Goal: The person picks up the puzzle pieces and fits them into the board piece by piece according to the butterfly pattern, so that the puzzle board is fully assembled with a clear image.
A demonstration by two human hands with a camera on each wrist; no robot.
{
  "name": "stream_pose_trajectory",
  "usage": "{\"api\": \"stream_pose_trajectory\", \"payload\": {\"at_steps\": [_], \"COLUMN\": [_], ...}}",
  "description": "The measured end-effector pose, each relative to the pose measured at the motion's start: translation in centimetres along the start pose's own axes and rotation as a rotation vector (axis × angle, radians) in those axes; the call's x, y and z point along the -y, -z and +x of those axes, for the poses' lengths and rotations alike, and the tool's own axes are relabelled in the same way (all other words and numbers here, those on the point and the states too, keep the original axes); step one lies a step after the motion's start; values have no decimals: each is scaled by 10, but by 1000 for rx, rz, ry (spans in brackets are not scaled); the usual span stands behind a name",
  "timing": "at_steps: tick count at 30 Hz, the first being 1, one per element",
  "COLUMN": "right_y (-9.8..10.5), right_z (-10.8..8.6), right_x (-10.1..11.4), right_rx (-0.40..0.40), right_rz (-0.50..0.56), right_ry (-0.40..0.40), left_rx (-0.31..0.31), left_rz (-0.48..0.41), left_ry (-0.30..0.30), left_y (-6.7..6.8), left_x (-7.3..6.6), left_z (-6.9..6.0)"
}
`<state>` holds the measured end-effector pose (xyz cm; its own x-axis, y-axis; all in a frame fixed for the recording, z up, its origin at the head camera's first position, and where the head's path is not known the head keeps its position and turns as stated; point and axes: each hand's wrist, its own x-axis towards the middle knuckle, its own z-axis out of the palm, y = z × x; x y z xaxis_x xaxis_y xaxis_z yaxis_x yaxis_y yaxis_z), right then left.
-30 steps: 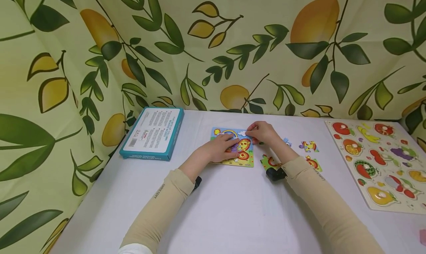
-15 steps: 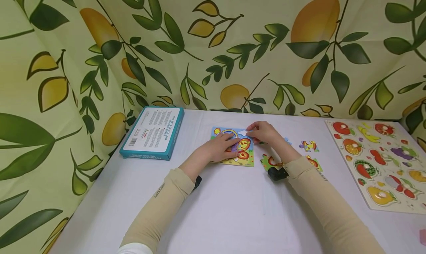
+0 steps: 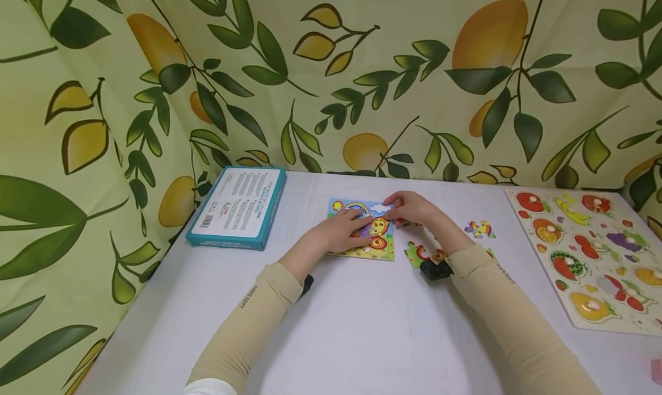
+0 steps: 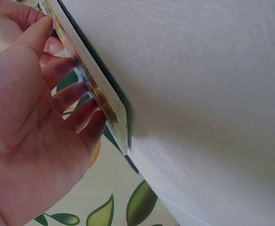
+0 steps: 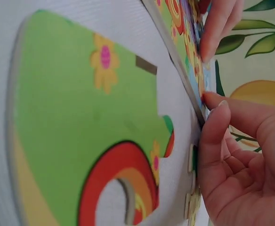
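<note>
Progress: picture on the puzzle board (image 3: 381, 252) looks mostly complete where visible; can't check under the hands. Remaining, I'd judge: loose pieces (image 3: 481, 229) off to its right. Board lies flat on the worktop (image 3: 351, 326), squarish, bright, blue top, yellow bottom. Left hand (image 3: 338, 231) rests on it, fingers slightly apart; right hand (image 3: 412, 208) at its right edge, can't tell if pinching.

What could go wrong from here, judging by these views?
The right hand touches the right edge of the jigsaw puzzle, so a sideways push might shift it. The left hand rests across its picture and may hide a poorly seated piece. In the head view, the black wrist camera overlaps the loose green puzzle piece, so lowering that arm could nudge it.
</note>
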<state>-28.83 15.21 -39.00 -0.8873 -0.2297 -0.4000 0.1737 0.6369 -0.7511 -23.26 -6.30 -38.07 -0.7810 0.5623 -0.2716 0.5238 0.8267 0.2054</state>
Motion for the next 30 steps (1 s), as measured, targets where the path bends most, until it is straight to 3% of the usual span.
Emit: {"api": "stream_pose_trajectory", "payload": {"at_steps": [12, 19, 25, 30], "right_y": [-6, 13, 38, 41], "right_z": [-5, -16, -34, -43], "right_x": [0, -9, -22, -33], "right_rx": [-83, -217, -122, -109], "right_rz": [-88, -180, -398, -427], "right_ry": [77, 206, 229, 217], "left_rx": [1, -25, -47, -70], "left_rz": [10, -2, -22, -64], "left_ry": [-6, -24, -42, -61], "left_y": [0, 1, 1, -1], "left_x": [2, 4, 4, 4], "left_z": [1, 1, -1, -1]}}
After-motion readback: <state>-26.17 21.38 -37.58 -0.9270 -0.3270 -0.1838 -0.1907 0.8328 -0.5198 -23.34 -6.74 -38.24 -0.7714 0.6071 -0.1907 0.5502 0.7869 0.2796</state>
